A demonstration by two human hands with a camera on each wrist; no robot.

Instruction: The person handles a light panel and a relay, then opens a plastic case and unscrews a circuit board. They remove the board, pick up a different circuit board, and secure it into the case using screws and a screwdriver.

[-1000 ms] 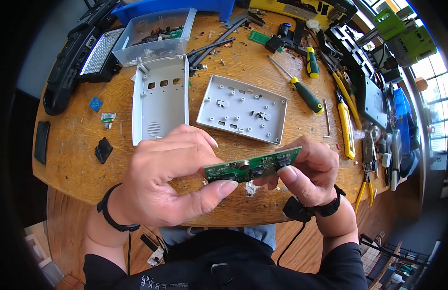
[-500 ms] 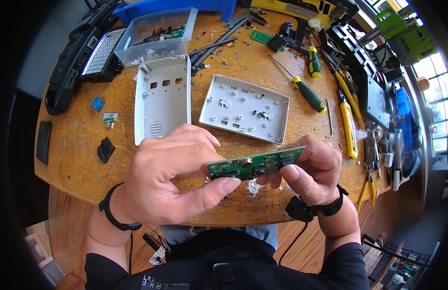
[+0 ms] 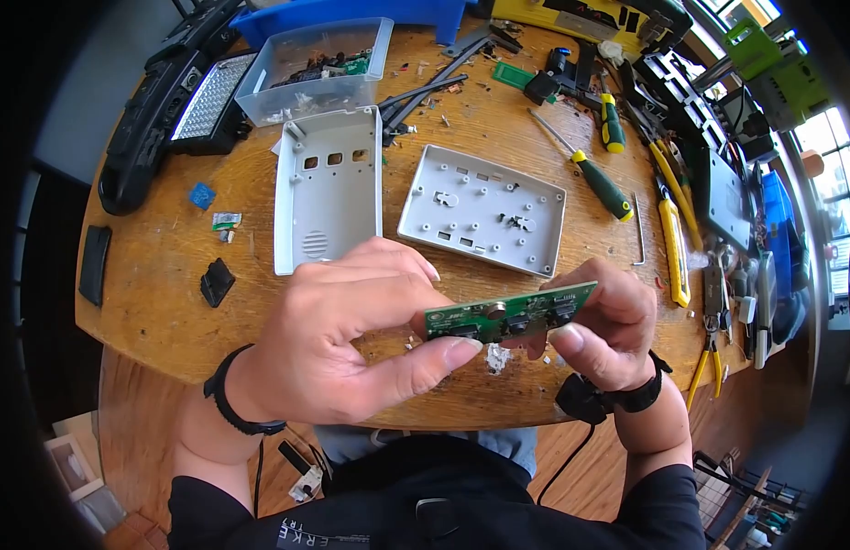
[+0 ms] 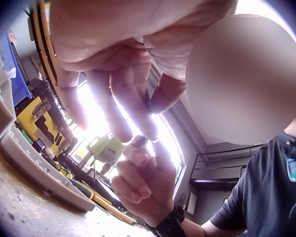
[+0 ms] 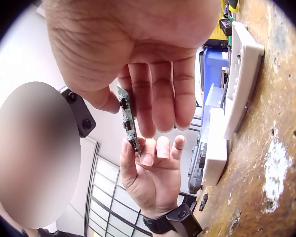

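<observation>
A green circuit board (image 3: 511, 314) with black components and a round metal part is held up between both hands, above the table's near edge. My left hand (image 3: 351, 335) pinches its left end, thumb on the near face and fingers behind. At the other end, my right hand (image 3: 613, 321) grips it between thumb and fingers. The right wrist view shows the board (image 5: 128, 121) nearly edge-on, spanning from one hand to the other. Beyond the hands lie two grey plastic case halves: an upright-lying one (image 3: 329, 206) with a speaker grille, and a tilted one (image 3: 484, 211) with posts inside.
A clear bin (image 3: 315, 69) of scraps stands at the back left, near a black device (image 3: 150, 128). Right of the case halves lie screwdrivers (image 3: 603, 186), a yellow utility knife (image 3: 674, 252), pliers (image 3: 709, 362) and a hex key (image 3: 638, 229). Small debris dots the wooden table (image 3: 150, 293).
The whole scene, hands and board included, shifts slightly right in the head view as the camera turns. Both hands keep the same hold on the circuit board.
</observation>
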